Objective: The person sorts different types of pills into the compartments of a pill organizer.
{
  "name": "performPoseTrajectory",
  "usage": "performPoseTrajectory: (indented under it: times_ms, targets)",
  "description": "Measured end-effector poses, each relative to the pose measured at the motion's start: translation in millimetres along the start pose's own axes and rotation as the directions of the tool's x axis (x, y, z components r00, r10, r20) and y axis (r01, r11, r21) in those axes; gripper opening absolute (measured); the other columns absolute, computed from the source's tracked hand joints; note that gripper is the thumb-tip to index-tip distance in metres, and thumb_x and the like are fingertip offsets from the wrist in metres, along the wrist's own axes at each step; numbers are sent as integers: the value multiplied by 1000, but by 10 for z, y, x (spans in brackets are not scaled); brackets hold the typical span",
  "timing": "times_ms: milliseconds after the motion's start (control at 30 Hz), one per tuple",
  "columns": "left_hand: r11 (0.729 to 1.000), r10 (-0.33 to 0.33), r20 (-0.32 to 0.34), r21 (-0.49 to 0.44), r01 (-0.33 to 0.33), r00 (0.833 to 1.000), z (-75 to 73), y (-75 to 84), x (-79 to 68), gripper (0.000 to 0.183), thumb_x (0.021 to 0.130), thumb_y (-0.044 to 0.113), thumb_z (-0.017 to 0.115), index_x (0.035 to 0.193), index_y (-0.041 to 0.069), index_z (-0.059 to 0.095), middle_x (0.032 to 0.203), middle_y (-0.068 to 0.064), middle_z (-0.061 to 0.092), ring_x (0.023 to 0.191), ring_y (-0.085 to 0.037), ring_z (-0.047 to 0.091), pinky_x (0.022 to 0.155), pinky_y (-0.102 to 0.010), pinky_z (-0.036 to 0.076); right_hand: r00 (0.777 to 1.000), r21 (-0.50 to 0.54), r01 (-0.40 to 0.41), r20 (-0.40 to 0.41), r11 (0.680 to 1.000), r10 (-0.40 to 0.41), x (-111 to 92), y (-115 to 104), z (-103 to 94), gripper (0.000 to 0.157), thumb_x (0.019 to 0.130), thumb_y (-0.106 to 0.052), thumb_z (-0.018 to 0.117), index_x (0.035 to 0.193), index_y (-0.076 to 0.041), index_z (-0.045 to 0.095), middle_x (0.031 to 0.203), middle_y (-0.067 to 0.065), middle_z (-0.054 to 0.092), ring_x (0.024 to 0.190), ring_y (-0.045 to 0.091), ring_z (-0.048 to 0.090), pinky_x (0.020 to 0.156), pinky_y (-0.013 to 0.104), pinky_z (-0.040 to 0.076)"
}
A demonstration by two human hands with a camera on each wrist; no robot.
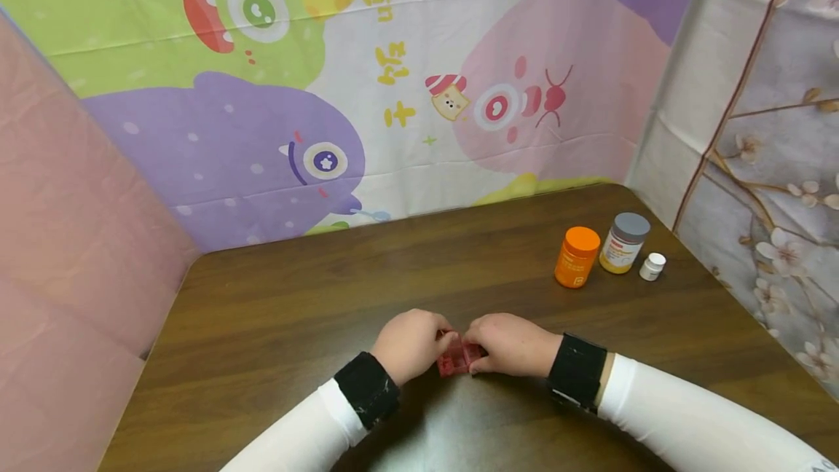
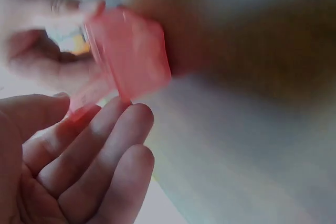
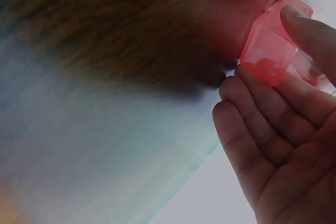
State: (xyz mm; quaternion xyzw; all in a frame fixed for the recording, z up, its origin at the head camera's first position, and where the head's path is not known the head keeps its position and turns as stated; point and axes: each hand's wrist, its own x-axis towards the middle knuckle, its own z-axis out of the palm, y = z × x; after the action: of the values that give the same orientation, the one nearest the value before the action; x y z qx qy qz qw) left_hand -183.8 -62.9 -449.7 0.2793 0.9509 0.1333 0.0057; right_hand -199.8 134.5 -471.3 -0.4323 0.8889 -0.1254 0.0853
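Observation:
Near the front of the table, both hands hold a small translucent red plastic box (image 1: 451, 364). My right hand (image 1: 514, 344) grips its right side; in the right wrist view the thumb (image 3: 299, 24) lies on the box (image 3: 270, 45) and the fingers are under it. Some red shapes show through its wall. At the left side, my left hand (image 1: 409, 344) has its thumb and index finger about the box's edge. In the left wrist view, the box (image 2: 134, 53) stands beyond the left fingertips (image 2: 139, 116), with a flap-like red part close to the thumb.
At the back right of the brown wooden table (image 1: 295, 297) stand an orange bottle (image 1: 577, 257), a grey-capped bottle (image 1: 623, 242) and a small white bottle (image 1: 652, 266). A cartoon-printed cloth (image 1: 406, 151) hangs behind the table, and a floral cloth (image 1: 780, 188) hangs at the right.

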Motion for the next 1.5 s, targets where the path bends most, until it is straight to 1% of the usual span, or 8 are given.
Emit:
performPoseTrajectory:
  times_ms: [500,667,800,900,1000,1200,1333,1500]
  targets:
    - [985,-47,32,169,41,998,117,-79,200,27,89,25,67,62,22,66,55,8,53,49,-8,46,42,-27,41,1000,33,-8,11,999,7,-4,-10,22,25,82,-34,77,93,-13,70,72,-8,52,63,9,46,56,22,40]
    - [990,-29,39,137,23,999,115,-88,198,29,89,23,67,60,21,64,55,8,53,49,-9,45,43,-26,40,1000,23,-9,13,1000,8,-3,-10,15,25,82,-35,77,93,-14,70,72,-8,51,64,8,46,56,22,40]
    - [995,-47,31,92,44,998,38,-74,150,20,90,25,66,72,20,72,62,8,62,54,-8,50,49,-27,46,1000,18,2,9,1000,-2,3,-20,-1,26,82,-35,77,94,-13,70,72,-7,52,64,9,46,56,22,40]
    - [994,-70,-5,86,70,998,-72,-24,44,17,91,32,66,89,17,76,78,5,71,65,-9,59,58,-31,53,1000,9,0,9,1000,0,4,-25,-13,26,82,-35,76,95,-13,70,72,-7,53,64,8,46,56,23,40]
    - [991,-71,-76,112,80,995,-199,42,-129,35,91,43,64,107,14,73,98,-2,73,83,-16,64,70,-38,55,1000,-3,-4,10,1000,4,-2,-25,-18,27,82,-35,76,96,-13,70,73,-8,53,63,8,46,56,22,40]
    - [979,-86,-179,168,116,980,-337,111,-614,71,86,68,54,139,20,52,137,-7,52,123,-28,42,99,-52,39,1000,-9,4,-7,1000,-4,3,-27,-3,27,83,-35,76,95,-12,70,72,-7,53,63,8,45,55,23,39]
    - [976,-108,-184,168,140,977,-311,140,-935,87,80,80,47,147,25,41,150,-8,36,135,-31,24,107,-57,26,1000,-9,6,-10,1000,-6,13,-34,2,26,83,-35,76,94,-13,70,72,-6,52,63,9,45,55,24,38]
    - [976,-127,-129,163,147,984,-218,158,-1185,96,76,88,37,150,27,36,153,-6,30,137,-32,19,107,-58,23,1000,-12,5,-14,1000,-5,2,-40,-13,25,82,-35,76,92,-13,69,70,-6,50,63,9,45,55,24,37]
